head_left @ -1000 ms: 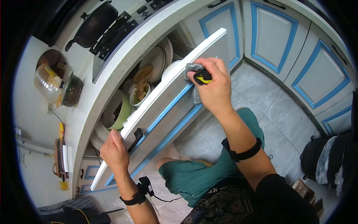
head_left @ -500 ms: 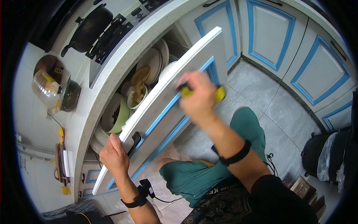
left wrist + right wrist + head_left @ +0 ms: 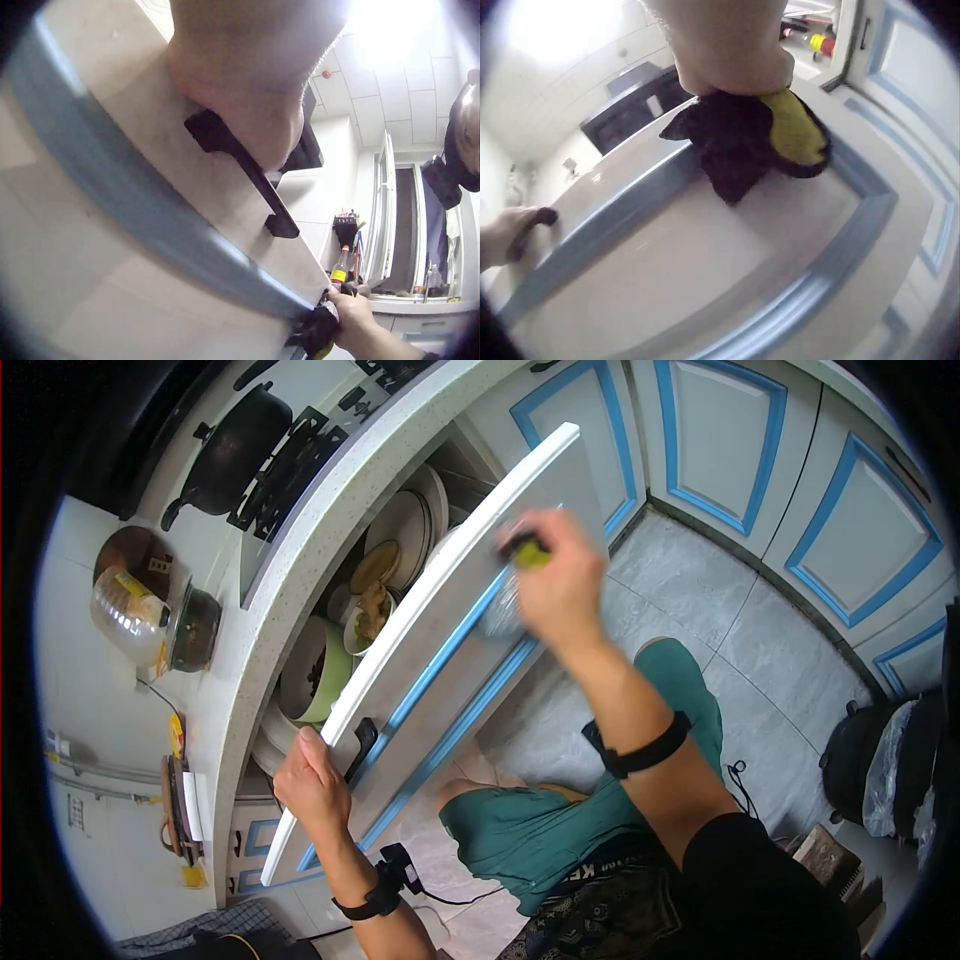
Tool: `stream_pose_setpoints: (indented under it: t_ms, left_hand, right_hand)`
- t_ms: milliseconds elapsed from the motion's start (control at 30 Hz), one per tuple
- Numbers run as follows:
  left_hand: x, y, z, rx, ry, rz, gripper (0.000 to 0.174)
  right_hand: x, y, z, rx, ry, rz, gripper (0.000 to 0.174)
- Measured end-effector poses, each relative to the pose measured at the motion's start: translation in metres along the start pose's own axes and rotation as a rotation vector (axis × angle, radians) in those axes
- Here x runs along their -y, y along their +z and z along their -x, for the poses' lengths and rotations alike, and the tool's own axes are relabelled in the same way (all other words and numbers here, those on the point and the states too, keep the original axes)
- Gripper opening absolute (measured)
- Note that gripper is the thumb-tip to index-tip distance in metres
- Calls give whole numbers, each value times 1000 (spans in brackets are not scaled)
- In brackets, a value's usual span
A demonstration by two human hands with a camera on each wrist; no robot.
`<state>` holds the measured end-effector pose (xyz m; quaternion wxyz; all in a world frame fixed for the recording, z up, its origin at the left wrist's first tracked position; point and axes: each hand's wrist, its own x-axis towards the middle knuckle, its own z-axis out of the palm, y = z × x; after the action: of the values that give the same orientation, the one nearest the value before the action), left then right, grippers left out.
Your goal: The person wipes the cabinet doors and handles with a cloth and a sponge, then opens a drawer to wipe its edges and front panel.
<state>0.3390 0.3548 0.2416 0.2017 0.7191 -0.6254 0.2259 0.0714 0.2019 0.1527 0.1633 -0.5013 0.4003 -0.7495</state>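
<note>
A white drawer front with blue trim (image 3: 440, 650) stands pulled out from the counter. My left hand (image 3: 313, 785) grips its top edge beside the black handle (image 3: 362, 748); the left wrist view shows the handle (image 3: 247, 172) close by the hand. Blurred in the head view, my right hand (image 3: 560, 582) holds a dark and yellow cloth or pad (image 3: 530, 552) against the front's far part. The right wrist view shows the dark cloth (image 3: 735, 142) with its yellow patch touching the panel, under the hand (image 3: 727, 52). The right fingertips are hidden there.
Inside the drawer are plates (image 3: 400, 535), a green bowl (image 3: 330, 670) and a small bowl with food (image 3: 370, 618). A black pot (image 3: 240, 448) stands by the stove above. Blue-trimmed cabinets (image 3: 720, 440) line the far side; a black bag (image 3: 860, 760) is at right.
The right hand has moved about over the far part of the drawer front, cloth in hand. The left hand keeps its grip on the edge, and the head view has shifted slightly.
</note>
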Motion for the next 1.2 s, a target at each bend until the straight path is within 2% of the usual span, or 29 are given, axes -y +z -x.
stream_pose_setpoints:
  t_ms: [33,100,133,167,233,333,433,500,600,700,800,900,1000,1033,1100,1167,1200]
  left_hand:
    - [0,0,1,-3,-3,-5,49]
    - [-3,1,-2,-22,1,-18,49]
    - [-3,2,-2,-28,8,-9,49]
    - [1,4,-1,-32,21,-1,49]
    - [1,2,-3,-28,25,7,49]
    - [1,3,-2,-5,1,12,49]
    - [1,5,-3,-17,-1,17,50]
    - [0,6,-4,-22,-1,15,50]
    - [2,4,-4,-21,22,20,51]
    - [-1,1,-3,35,-24,21,58]
    - [3,5,-3,-4,6,25,59]
    - [1,6,-3,-22,-5,1,51]
    - [1,5,-3,-4,-25,4,51]
    - [2,5,-3,-3,-23,5,51]
    - [3,6,-2,-2,-29,10,51]
    - [-1,7,-3,-50,-11,-9,51]
    - [-3,7,-4,-73,-1,-20,51]
  right_hand:
    - [20,-7,-16,-114,61,177,20]
    - [21,12,11,-109,-79,81,17]
    - [31,21,31,-11,-171,52,15]
    - [47,25,52,160,-128,15,15]
    - [42,21,46,192,-194,14,16]
    - [5,4,2,-21,-16,-28,15]
    - [11,5,-6,-159,73,93,15]
    - [29,28,37,26,-129,-45,14]
    - [46,29,51,218,-237,-10,14]
    - [14,8,2,35,-27,-101,14]
    - [12,3,-15,-140,49,32,17]
    - [39,35,48,104,-201,-78,13]
    - [33,20,27,133,-179,-58,14]
    - [17,15,11,39,-124,-111,14]
    - [10,-5,-29,-136,98,56,15]
    - [17,14,-7,-63,-88,-54,14]
    - [28,23,12,32,-228,-51,13]
